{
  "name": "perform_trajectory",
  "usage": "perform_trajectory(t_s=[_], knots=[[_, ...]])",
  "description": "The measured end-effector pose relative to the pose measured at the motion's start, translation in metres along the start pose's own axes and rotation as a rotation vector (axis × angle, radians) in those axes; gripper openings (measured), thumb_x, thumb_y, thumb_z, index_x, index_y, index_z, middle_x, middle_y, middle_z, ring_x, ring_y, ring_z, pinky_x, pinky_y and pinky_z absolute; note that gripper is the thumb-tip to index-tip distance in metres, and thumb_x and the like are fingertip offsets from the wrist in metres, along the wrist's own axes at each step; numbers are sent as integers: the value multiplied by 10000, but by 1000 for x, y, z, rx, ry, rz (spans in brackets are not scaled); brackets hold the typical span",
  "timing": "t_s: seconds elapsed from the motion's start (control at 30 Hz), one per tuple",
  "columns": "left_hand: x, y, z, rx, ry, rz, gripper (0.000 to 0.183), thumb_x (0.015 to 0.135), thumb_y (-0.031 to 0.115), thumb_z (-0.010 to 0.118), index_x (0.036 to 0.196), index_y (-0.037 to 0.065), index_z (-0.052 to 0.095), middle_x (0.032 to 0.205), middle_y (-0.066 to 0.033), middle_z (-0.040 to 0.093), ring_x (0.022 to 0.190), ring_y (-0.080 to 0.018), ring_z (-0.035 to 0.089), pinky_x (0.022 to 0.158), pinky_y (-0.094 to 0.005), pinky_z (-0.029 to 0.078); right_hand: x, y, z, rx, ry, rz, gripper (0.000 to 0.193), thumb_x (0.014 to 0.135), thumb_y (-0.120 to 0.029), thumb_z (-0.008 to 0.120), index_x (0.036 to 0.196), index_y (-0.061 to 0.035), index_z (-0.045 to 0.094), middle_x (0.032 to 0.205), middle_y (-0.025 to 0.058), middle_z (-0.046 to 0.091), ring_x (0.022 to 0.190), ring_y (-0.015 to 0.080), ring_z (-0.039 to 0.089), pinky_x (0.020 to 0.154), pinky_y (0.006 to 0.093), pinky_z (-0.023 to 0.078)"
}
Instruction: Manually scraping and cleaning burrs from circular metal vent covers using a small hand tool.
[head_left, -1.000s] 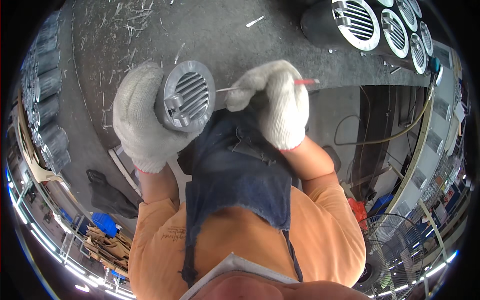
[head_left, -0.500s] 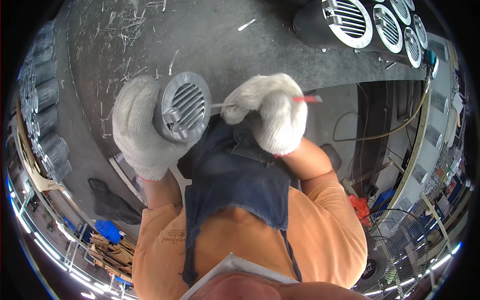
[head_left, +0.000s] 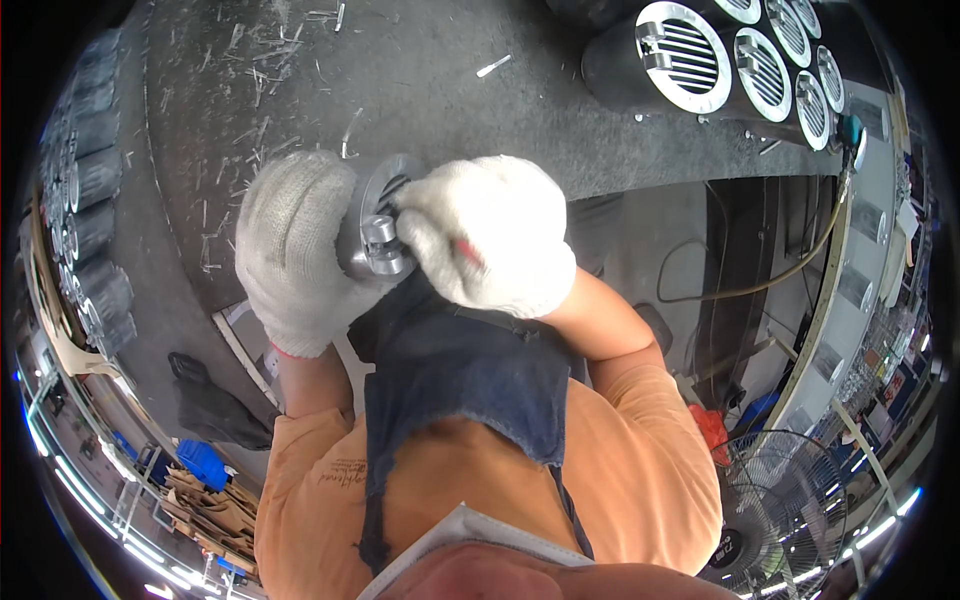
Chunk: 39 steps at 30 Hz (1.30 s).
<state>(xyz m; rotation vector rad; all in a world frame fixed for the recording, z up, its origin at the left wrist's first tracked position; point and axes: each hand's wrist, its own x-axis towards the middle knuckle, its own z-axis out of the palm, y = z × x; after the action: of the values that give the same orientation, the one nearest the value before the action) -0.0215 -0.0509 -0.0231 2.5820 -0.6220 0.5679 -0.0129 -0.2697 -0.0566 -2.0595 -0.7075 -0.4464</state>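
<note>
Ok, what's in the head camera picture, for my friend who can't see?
A person's white-gloved left hand grips a slotted round metal fitting; the gloved right hand, holding a blurred red item, covers part of its face. Black cylinders with slotted silver faces sit upper right on the grey worktop.

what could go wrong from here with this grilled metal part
The red-ended tool, mostly hidden in the right hand, might slip and jab the left hand close by. The grilled metal part could turn or drop if the left hand's grip loosens. Pale slivers strewn on the dark worktop might snag in the knit gloves.
</note>
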Motion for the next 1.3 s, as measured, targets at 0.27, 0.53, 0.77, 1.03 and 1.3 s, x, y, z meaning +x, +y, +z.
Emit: perform_trajectory(t_s=[0.27,0.53,0.77,1.03,1.3], knots=[[-9,-8,1,-530,341,-330,1130,645,76,1016,1589,-30,405,1455,-193,611,1299,-324,673,1110,-454,584,11,-7,31,1014,536,412,300,1120,-21,520,1346,64,698,1244,181,792,1075,217,760,988,329,587],[-26,3,-2,-77,152,73,705,715,77,930,1364,54,655,1409,-203,623,1196,-361,676,1037,-486,540,43,-16,61,1131,376,478,426,1153,-87,505,1549,61,562,1297,184,763,1158,228,748,1041,337,579],[10,-20,-46,-104,-113,194,624,676,203,996,1210,72,702,1336,-184,636,1138,-413,703,994,-512,603,59,-15,58,1171,224,369,375,1117,-15,544,1468,42,663,1149,122,778,1065,177,730,985,326,584],[6,-8,-17,-62,-56,124,582,676,136,942,1213,71,726,1154,-120,770,1059,-363,768,1013,-501,627,-2,14,-8,777,289,493,381,1166,-212,507,1302,54,743,1109,135,810,995,180,742,920,328,578],[13,-20,-22,-55,-180,72,779,597,200,977,1331,109,734,1295,-111,769,1167,-343,755,1030,-479,619,-28,-6,-39,900,161,803,399,1159,-192,468,1291,61,747,1158,158,804,1024,203,749,970,356,583]])
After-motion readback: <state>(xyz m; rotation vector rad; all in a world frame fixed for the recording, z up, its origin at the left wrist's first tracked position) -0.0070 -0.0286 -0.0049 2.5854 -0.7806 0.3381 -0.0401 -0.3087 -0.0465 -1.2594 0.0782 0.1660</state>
